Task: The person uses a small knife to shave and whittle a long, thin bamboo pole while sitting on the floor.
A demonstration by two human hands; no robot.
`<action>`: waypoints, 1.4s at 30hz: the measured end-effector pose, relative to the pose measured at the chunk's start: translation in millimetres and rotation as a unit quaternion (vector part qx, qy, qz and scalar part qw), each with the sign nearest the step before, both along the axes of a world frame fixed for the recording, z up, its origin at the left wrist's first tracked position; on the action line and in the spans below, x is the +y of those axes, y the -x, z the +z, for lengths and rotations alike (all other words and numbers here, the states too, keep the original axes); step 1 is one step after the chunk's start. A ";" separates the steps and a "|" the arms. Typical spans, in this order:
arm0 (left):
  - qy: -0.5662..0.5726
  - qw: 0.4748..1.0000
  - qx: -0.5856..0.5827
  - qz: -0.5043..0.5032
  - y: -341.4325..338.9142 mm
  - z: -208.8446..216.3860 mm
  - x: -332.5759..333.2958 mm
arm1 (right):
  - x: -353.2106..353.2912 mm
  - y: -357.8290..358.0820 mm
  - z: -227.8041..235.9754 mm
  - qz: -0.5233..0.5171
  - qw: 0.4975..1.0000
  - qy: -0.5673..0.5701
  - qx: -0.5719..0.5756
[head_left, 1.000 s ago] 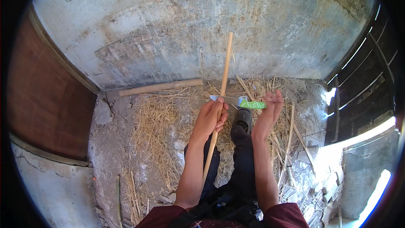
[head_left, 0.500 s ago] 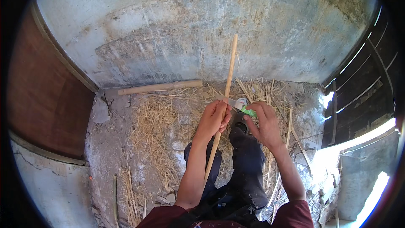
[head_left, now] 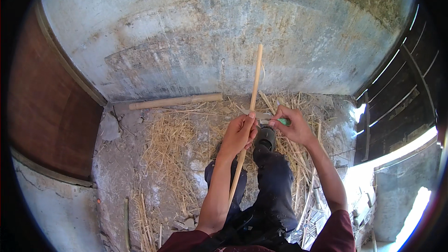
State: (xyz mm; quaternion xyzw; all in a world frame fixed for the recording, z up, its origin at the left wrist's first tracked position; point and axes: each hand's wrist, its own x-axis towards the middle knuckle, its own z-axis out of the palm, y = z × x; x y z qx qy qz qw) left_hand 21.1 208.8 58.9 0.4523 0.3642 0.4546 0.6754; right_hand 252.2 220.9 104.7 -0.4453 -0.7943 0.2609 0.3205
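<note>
Left hand (head_left: 239, 134) is wrapped in a fist around one long, thin bamboo stick (head_left: 255, 79), the thumb lying up along the shaft; its forearm rises from the lower edge, bent slightly at the wrist. Below the fist the stick runs down between the knees, and above it the stick slants up past the foot of the wall (head_left: 210, 32). Right hand (head_left: 290, 125) comes in from the right with the elbow out, its fingers pinched together round the green handle of one knife (head_left: 266, 117); only a sliver of green shows past the fingers. The pale blade lies crosswise against the stick, just above the left thumb, so the two hands sit nearly touching.

One thicker bamboo pole (head_left: 176, 101) lies flat on the floor (head_left: 116, 168) along the foot of the wall, well apart from the hands. Loose straw (head_left: 172, 144) covers the middle of the floor, too many strands to count, with a few split bamboo slats scattered toward the floor's right edge. One dark shoe (head_left: 266, 137) shows just below the hands, on a leg in dark trousers. A brown wooden panel (head_left: 51, 112) stands at the left edge of the floor.
</note>
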 end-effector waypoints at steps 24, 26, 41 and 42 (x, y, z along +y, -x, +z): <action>-0.001 0.999 -0.007 -0.039 3.3 19.3 -4.1 | -14.5 12.0 -9.4 -0.080 0.988 -0.133 0.011; -0.010 0.999 0.001 -0.042 3.8 20.3 -4.1 | -13.2 13.2 -5.9 -0.085 0.987 -0.138 -0.003; 0.006 1.000 0.017 0.019 -0.4 -1.3 1.4 | 3.8 21.4 0.5 -0.076 0.981 -0.174 -0.024; 0.004 1.000 0.022 0.022 -0.5 -1.5 1.7 | 4.9 21.9 0.0 -0.073 0.981 -0.180 -0.022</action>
